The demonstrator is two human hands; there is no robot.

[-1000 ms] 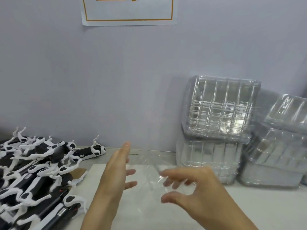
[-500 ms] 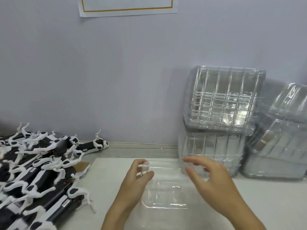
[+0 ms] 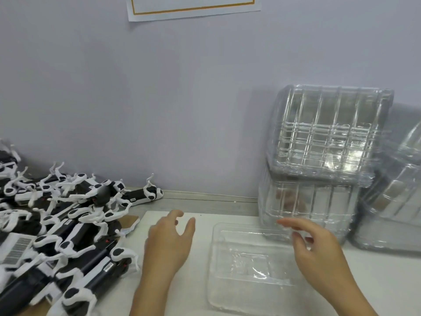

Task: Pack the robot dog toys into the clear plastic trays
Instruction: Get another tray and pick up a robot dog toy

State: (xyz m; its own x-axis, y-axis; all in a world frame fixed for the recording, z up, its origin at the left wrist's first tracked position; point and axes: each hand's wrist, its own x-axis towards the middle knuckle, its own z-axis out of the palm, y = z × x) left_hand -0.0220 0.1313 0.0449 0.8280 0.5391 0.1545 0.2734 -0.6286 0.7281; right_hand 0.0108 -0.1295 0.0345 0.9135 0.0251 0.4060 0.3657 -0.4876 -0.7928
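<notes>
A single clear plastic tray (image 3: 230, 290) lies flat on the white table in front of me. Nothing lies in it. My left hand (image 3: 169, 242) hovers just left of the tray, fingers relaxed, holding nothing. My right hand (image 3: 316, 249) hovers over the tray's right edge with loosely bent fingers, also holding nothing. A heap of black-and-white robot dog toys (image 3: 68, 226) covers the table's left side, legs sticking up.
Stacks of clear trays (image 3: 325, 137) stand against the wall at the right, with another stack (image 3: 401, 201) further right. A paper sign (image 3: 193, 5) hangs on the lilac wall. One toy (image 3: 145, 195) lies apart near the wall.
The tray went down onto the table. My left hand has let go of its corner and moved left; my right hand has drawn back to the tray's right edge.
</notes>
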